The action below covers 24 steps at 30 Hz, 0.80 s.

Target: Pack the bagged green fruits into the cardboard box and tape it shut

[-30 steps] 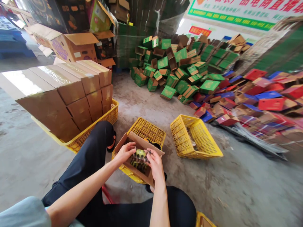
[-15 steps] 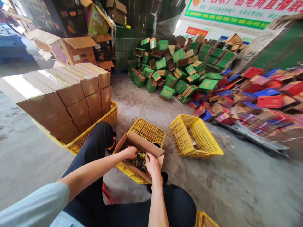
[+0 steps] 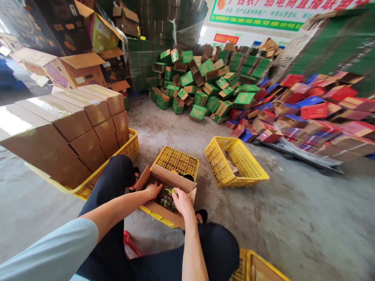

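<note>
An open brown cardboard box (image 3: pixel 172 178) rests on a yellow plastic crate (image 3: pixel 177 160) between my knees. Inside lies a dark, greenish packed item (image 3: pixel 165 198), partly hidden by my hands. My left hand (image 3: pixel 153 190) reaches into the box from the left, fingers curled down on the item. My right hand (image 3: pixel 181 200) presses on it from the right, fingers bent into the box. What the item is exactly, I cannot make out.
A stack of sealed brown cartons (image 3: pixel 73 121) sits on a long yellow crate (image 3: pixel 96 177) at the left. A tilted yellow crate (image 3: pixel 234 164) lies to the right. Heaps of green boxes (image 3: pixel 202 84) and red and blue boxes (image 3: pixel 307 113) fill the back. Another yellow crate (image 3: pixel 258 267) is by my right leg.
Both hands have gone down from holding the item above the box to pushing it inside. The view has shifted a little to the left and down.
</note>
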### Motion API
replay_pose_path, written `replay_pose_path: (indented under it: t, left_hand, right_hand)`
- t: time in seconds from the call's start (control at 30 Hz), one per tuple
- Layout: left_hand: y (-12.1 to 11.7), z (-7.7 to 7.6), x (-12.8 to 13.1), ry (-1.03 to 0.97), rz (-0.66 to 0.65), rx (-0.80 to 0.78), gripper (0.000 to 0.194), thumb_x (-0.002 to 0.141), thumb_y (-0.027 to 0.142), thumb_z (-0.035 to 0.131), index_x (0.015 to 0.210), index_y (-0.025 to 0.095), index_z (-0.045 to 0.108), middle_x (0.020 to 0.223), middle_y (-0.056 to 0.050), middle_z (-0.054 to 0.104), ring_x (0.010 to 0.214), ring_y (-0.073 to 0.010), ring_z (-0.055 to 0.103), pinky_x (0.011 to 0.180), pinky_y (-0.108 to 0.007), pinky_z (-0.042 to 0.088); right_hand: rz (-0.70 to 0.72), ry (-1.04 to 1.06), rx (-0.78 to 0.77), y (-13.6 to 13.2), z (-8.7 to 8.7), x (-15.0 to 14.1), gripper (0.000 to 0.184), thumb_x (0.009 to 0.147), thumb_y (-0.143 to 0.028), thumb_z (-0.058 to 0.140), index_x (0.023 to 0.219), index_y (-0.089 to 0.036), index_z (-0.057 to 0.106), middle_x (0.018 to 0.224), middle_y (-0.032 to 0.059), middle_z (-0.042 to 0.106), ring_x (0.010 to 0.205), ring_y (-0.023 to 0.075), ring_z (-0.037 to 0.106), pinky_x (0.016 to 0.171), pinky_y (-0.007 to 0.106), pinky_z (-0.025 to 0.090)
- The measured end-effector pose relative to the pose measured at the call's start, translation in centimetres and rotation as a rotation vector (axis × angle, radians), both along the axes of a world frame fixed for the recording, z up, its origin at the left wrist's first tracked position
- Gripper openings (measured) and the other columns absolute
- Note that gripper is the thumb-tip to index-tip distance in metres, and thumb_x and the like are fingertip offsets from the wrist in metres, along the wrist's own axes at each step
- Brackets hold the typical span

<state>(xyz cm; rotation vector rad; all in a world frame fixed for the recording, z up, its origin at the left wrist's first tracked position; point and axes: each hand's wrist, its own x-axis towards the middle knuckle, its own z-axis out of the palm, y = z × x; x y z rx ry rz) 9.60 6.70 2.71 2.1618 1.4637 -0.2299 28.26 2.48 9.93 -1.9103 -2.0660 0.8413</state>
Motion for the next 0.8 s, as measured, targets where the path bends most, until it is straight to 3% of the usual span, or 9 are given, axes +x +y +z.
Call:
replay_pose_path:
  t: [0.07,0.17,0.37,0.43,0.5,0.57,0.63,0.7,0.8]
  left_hand:
    - [-0.4,0.4,-0.2,0.031,0.055,-0.002,0.054,0.089,0.014,0.067,0.142,0.007,0.055,0.133,-0.033,0.059,0.114,-0.042,0.068,0.091,-0.052,0.056]
    - [-0.7,1.5,-0.6,0.041,0.101,0.009,0.058,0.084,0.012,0.066,0.141,0.008,0.055,0.131,-0.031,0.061,0.117,-0.0435,0.067,0.093,-0.051,0.054]
    - [-1.2,5.8,-2.8,-0.167,0.169,0.058,0.052,0.094,0.033,0.059,0.142,0.017,0.049,0.131,-0.017,0.066,0.118,-0.0314,0.067,0.099,-0.039,0.051]
    - [-1.5,7.2,-3.3,-0.452,0.248,-0.094,0.045,0.094,0.041,0.058,0.134,0.021,0.056,0.122,-0.009,0.071,0.108,-0.0259,0.07,0.089,-0.032,0.053]
    - [-2.0,8.3,-3.4,-0.781,0.372,-0.394,0.046,0.092,0.052,0.06,0.126,0.021,0.063,0.11,-0.006,0.074,0.091,-0.0228,0.072,0.073,-0.028,0.052]
    - [-2.6,8.9,-3.2,-1.029,0.475,-0.675,0.058,0.088,0.067,0.06,0.122,0.02,0.066,0.105,-0.007,0.075,0.08,-0.0209,0.071,0.062,-0.026,0.048]
    - [-3.4,9.3,-2.9,-1.193,0.529,-0.833,0.074,0.085,0.08,0.056,0.127,0.02,0.066,0.108,-0.01,0.075,0.079,-0.0217,0.072,0.059,-0.026,0.046]
    - [-4.1,9.4,-2.7,-1.286,0.53,-0.845,0.082,0.081,0.083,0.06,0.135,0.021,0.063,0.113,-0.012,0.075,0.084,-0.0236,0.073,0.059,-0.025,0.045]
    - [-4.9,9.3,-2.3,-1.274,0.457,-0.649,0.083,0.075,0.071,0.079,0.138,0.019,0.063,0.106,-0.01,0.075,0.084,-0.0212,0.071,0.059,-0.022,0.044]
  right_hand:
    - [0.003,0.019,-0.001,-0.2,0.1,0.0,0.038,0.099,-0.022,0.053,0.133,-0.019,0.071,0.133,0.0129,0.073,0.127,0.0272,0.067,0.112,0.038,0.047]
    - [0.004,0.067,-0.005,-0.4,0.2,0.1,0.039,0.099,-0.022,0.052,0.132,-0.02,0.071,0.131,0.0117,0.074,0.125,0.026,0.069,0.111,0.037,0.048]
    - [0.006,0.264,-0.011,-0.3,0.5,0.4,0.048,0.095,-0.022,0.053,0.142,-0.022,0.063,0.143,0.0075,0.067,0.133,0.0212,0.063,0.115,0.034,0.046]
    - [0.006,0.492,-0.014,-0.2,1.0,0.2,0.053,0.093,-0.029,0.061,0.145,-0.025,0.059,0.149,0.0059,0.062,0.137,0.0215,0.059,0.114,0.035,0.047]
    - [-0.016,0.739,-0.045,-0.2,1.7,0.0,0.049,0.091,-0.043,0.066,0.137,-0.026,0.065,0.143,0.0066,0.067,0.13,0.024,0.063,0.108,0.036,0.051]
    - [-0.07,0.874,-0.076,-0.2,2.3,-0.1,0.044,0.088,-0.057,0.069,0.117,-0.023,0.074,0.121,0.0075,0.077,0.111,0.0252,0.071,0.097,0.035,0.056]
    - [-0.157,0.925,-0.071,-0.2,2.7,-0.2,0.046,0.081,-0.062,0.076,0.102,-0.021,0.075,0.1,0.0058,0.079,0.094,0.024,0.072,0.087,0.034,0.057]
    - [-0.242,0.941,-0.046,-0.2,2.8,-0.3,0.048,0.074,-0.061,0.083,0.1,-0.021,0.075,0.093,0.0042,0.078,0.087,0.0225,0.071,0.082,0.032,0.056]
    - [-0.348,0.946,-0.006,0.0,2.5,-0.5,0.05,0.071,-0.06,0.086,0.098,-0.02,0.075,0.088,0.0041,0.077,0.083,0.0216,0.07,0.079,0.032,0.055]
